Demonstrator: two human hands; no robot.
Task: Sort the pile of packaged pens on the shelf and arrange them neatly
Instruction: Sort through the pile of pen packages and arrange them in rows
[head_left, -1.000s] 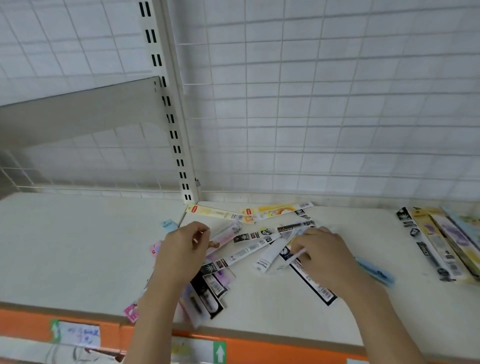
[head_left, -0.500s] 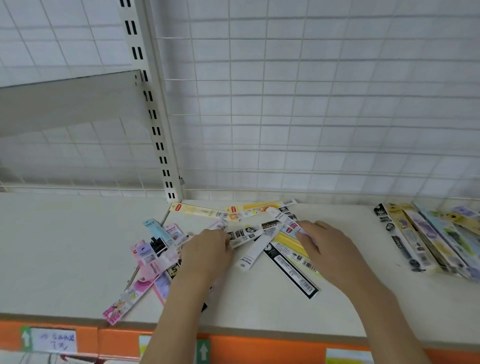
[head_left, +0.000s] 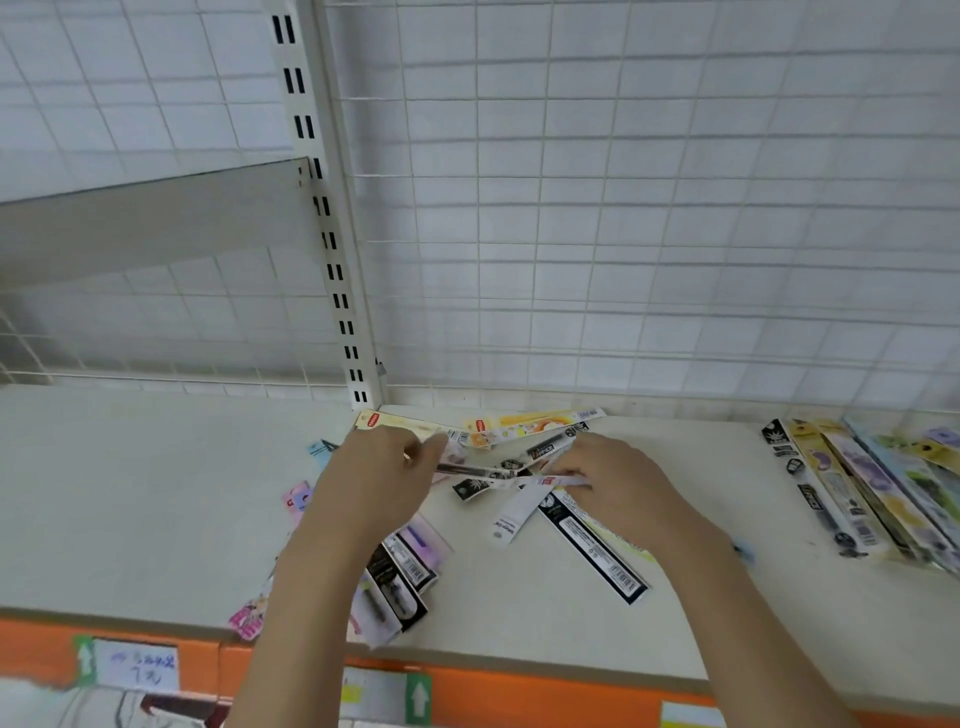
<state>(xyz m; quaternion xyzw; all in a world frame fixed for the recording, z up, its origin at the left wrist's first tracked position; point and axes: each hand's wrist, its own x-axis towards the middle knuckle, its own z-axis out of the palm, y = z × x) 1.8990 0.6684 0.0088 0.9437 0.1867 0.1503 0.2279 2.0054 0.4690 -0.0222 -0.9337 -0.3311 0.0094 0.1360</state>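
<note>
A white wire grid panel (head_left: 649, 208) backed the whole far side. A slotted cream upright post (head_left: 324, 208) rose left of centre, its paired dark slots running down its length. A grey upper shelf board (head_left: 156, 223) met the post from the left. Along the near edge ran an orange price strip (head_left: 519, 696). On it, at the near left, sat a handwritten white label (head_left: 140, 667), and further right a green tag with a white arrow (head_left: 418, 696).
</note>
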